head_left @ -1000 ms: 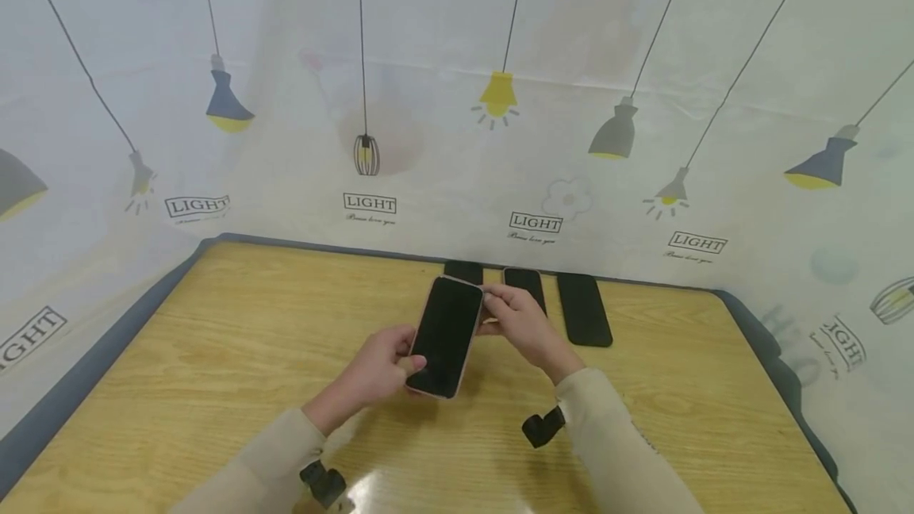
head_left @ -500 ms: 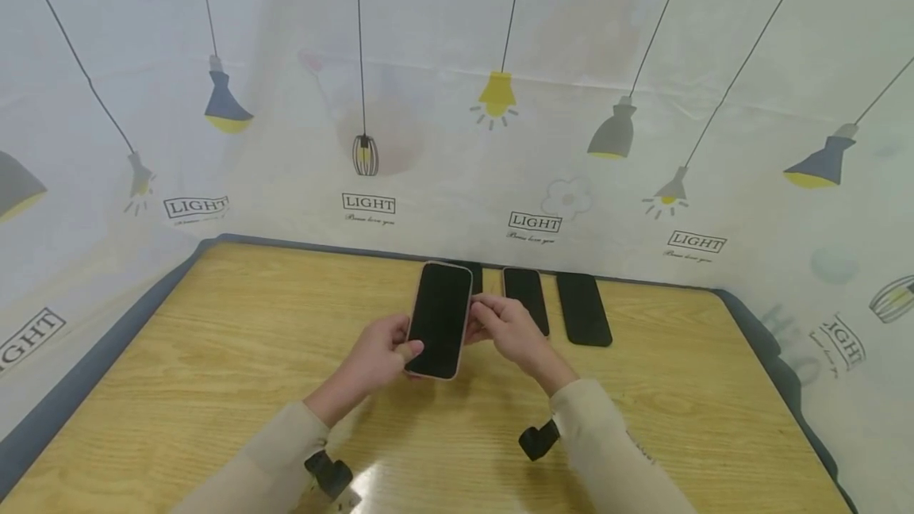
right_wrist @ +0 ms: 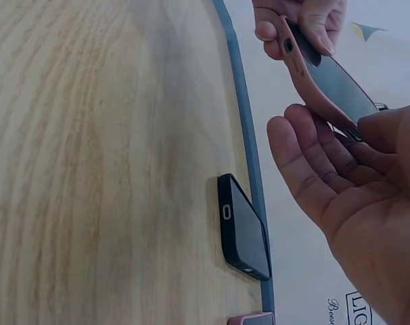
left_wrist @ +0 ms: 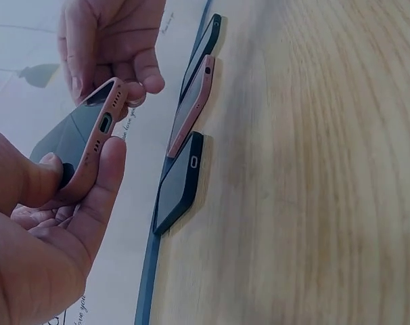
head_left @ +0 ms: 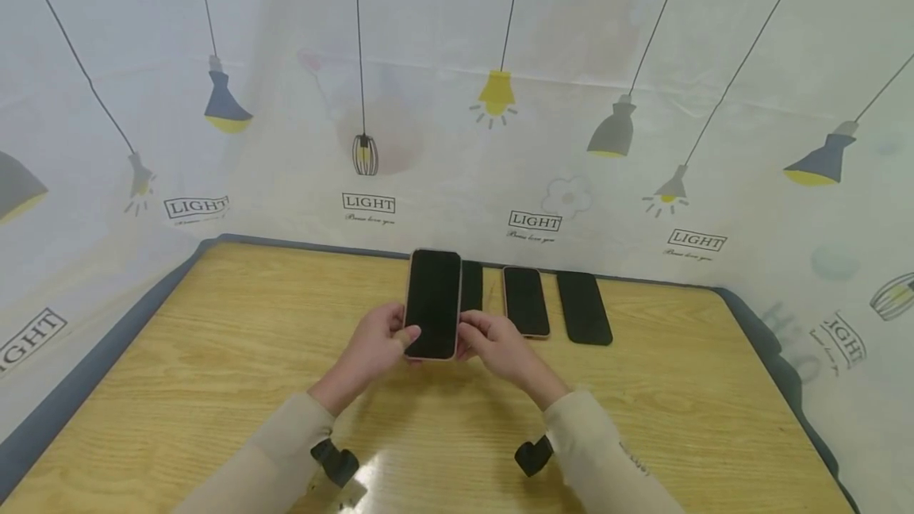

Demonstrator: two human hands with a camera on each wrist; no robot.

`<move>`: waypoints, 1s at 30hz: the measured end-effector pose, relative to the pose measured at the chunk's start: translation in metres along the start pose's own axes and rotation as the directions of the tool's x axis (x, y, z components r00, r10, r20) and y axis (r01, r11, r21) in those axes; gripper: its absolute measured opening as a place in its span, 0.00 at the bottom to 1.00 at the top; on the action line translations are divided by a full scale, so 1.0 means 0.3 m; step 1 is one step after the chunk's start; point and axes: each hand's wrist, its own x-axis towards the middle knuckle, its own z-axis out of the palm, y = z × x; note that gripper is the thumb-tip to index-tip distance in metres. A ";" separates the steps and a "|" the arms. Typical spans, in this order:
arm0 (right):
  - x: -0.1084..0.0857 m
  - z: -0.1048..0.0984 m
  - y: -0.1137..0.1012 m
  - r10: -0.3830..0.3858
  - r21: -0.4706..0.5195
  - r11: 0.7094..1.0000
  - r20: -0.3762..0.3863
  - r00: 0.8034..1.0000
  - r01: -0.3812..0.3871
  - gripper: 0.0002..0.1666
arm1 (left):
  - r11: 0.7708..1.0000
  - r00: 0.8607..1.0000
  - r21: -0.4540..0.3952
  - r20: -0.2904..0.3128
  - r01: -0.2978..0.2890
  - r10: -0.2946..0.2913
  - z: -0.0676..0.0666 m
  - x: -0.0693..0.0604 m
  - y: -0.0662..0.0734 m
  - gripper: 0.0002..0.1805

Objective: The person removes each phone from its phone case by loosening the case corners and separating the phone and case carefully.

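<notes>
A smartphone (head_left: 433, 300) with a dark screen and a pink case (left_wrist: 91, 159) is held up over the far part of the table, screen toward me. My left hand (head_left: 373, 349) grips its lower left side, the thumb lying on the screen and the fingers behind. On the lower right edge, my right hand (head_left: 501, 349) pinches the phone between thumb and fingers. The right wrist view shows the pink edge (right_wrist: 313, 95) bowed near the right fingers. In the left wrist view the charging port (left_wrist: 105, 124) faces the camera. The phone's back is hidden.
Three more phones lie in a row along the table's far edge: a black-cased one (head_left: 472, 288) partly behind the held phone, a pink-cased one (head_left: 526, 301), and a black one (head_left: 585, 308). Behind the wooden table (head_left: 214, 339) hangs a printed cloth (head_left: 443, 101).
The phone has moved left and away from me, turning from slanted to nearly straight. Both hands have moved with it, and the right hand has slid from its upper right edge to the lower right.
</notes>
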 end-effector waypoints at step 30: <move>-0.007 0.085 -0.022 -0.036 -0.273 0.962 -0.127 0.991 0.000 0.13 | 1.000 0.999 0.025 -0.043 0.012 -0.011 0.010 0.009 0.014 0.02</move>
